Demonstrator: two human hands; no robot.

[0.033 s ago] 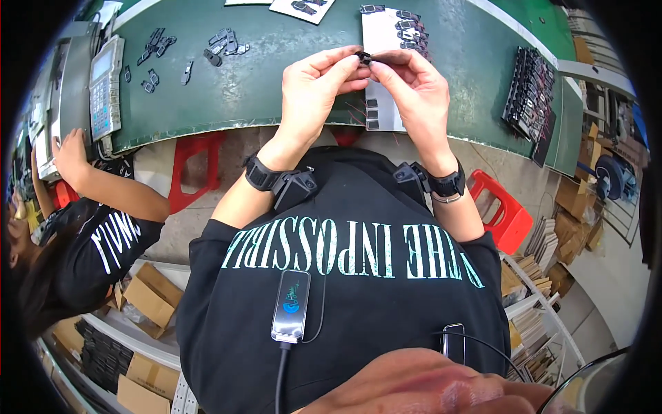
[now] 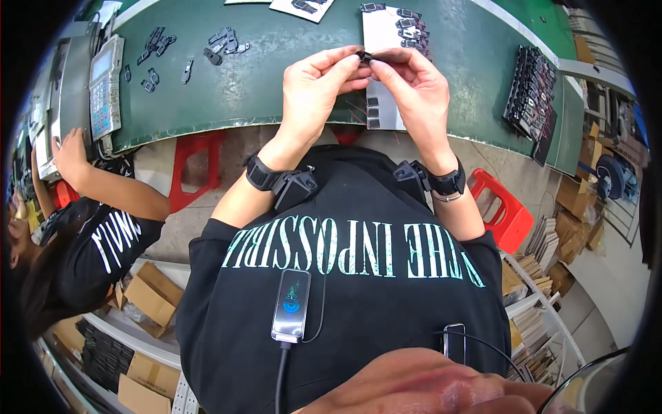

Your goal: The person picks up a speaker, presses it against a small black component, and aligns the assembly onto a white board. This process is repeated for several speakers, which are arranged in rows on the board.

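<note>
Over the green workbench [image 2: 276,103], a small black plastic part [image 2: 365,58] is pinched between the fingertips of both my hands. My left hand [image 2: 314,86] grips it from the left with thumb and forefinger. From the other side my right hand [image 2: 419,90] closes thumb and fingers on it. The fingers cover most of the part, so its shape cannot be made out. Beneath my right hand lies a white sheet [image 2: 376,31], which carries small black parts with thin wires [image 2: 410,27] and several dark rectangular pieces [image 2: 373,114].
Loose black parts [image 2: 224,43] lie in groups on the left of the bench. A dense block of wired parts [image 2: 531,93] stands at the right. At far left, a co-worker's hand [image 2: 71,155] is near a keypad device [image 2: 105,90]. Red stools [image 2: 510,221] flank me.
</note>
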